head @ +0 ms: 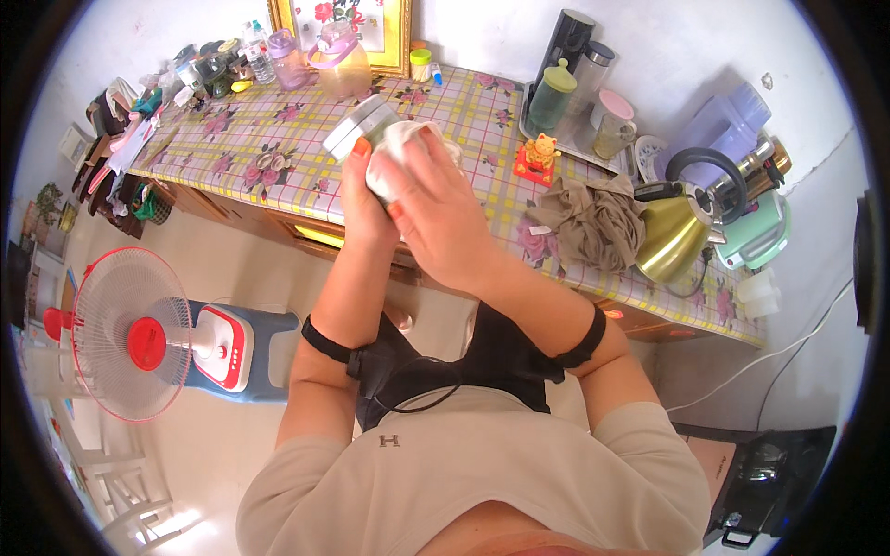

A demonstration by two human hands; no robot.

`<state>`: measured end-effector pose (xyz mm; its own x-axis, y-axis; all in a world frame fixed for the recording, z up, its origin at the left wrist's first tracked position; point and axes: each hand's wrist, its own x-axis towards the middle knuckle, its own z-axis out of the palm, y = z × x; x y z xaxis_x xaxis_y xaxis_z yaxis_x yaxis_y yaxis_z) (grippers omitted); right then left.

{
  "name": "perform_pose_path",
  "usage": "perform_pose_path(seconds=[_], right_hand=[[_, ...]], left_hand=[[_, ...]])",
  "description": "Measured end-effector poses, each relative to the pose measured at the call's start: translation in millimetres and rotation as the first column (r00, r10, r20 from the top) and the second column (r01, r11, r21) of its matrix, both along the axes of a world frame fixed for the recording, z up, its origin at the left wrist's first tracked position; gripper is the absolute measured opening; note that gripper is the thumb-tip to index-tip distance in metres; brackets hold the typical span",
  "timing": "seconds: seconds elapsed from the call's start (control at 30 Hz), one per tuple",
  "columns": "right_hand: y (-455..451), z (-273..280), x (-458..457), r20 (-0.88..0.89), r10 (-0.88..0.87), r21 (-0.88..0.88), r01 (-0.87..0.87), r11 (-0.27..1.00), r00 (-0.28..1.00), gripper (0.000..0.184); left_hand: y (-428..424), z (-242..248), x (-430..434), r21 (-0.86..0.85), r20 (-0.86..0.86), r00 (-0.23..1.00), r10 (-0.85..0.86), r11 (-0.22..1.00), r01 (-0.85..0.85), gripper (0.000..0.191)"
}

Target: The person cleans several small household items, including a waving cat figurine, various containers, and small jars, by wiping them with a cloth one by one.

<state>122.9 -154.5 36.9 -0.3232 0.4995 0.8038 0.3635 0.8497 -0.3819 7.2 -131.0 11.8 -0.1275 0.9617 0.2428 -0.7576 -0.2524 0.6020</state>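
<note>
My left hand (366, 201) grips a clear jar with a silvery lid (360, 126), held tilted above the cloth-covered counter, its lid towards the upper left. Against the jar's lower end my right hand (441, 201) presses a white cloth (389, 170), with the fingers spread over it. Part of the jar is hidden by the cloth and my hands. Beneath lies a checked tablecloth with roses (306, 149). To the right of my hands a small lucky cat figurine (540, 151) on a red base and a crumpled brown cloth (591, 219) rest on the counter.
Behind stand a pitcher with a purple handle (344, 69), a purple-lidded bottle (286, 62) and a framed floral clock (348, 28). At right are a tray (577, 149) with lidded vessels, a gold electric kettle (671, 233) and a green appliance (758, 233). A fan (146, 340) stands lower left.
</note>
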Motion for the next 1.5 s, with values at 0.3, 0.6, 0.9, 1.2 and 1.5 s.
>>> perform_pose_path(seconds=[0.3,0.6,0.9,1.2,1.5], right_hand=[[25.0,33.4,8.0,0.183,0.145,-0.122,-0.124,0.985,0.972,0.052],[34.2,27.7,38.1,-0.746,0.246,-0.502,-0.766,0.402,0.619,0.093],[30.8,25.8,39.4,-0.237,0.058,-0.511,-0.175,0.842,0.970,0.060],[17.6,37.9,-4.9,0.251,-0.189,0.270,0.119,0.956,0.949,0.031],[60.9,50.6,8.3,-0.057,0.143,0.156,-0.133,0.979,0.988,0.015]], left_hand=[[-8.2,0.7,0.8,-0.018,-0.165,0.983,-0.078,0.997,0.076,0.054],[-12.4,16.2,-12.0,-0.004,-0.337,0.940,0.053,0.998,-0.057,0.064],[-10.4,4.1,-15.3,-0.015,-0.078,0.968,-0.239,0.971,0.238,0.056],[-11.4,-5.2,4.2,0.493,-0.801,0.146,0.580,0.778,-0.390,0.044],[-33.5,17.5,5.6,0.068,-0.463,0.853,0.239,0.970,-0.235,0.049]])
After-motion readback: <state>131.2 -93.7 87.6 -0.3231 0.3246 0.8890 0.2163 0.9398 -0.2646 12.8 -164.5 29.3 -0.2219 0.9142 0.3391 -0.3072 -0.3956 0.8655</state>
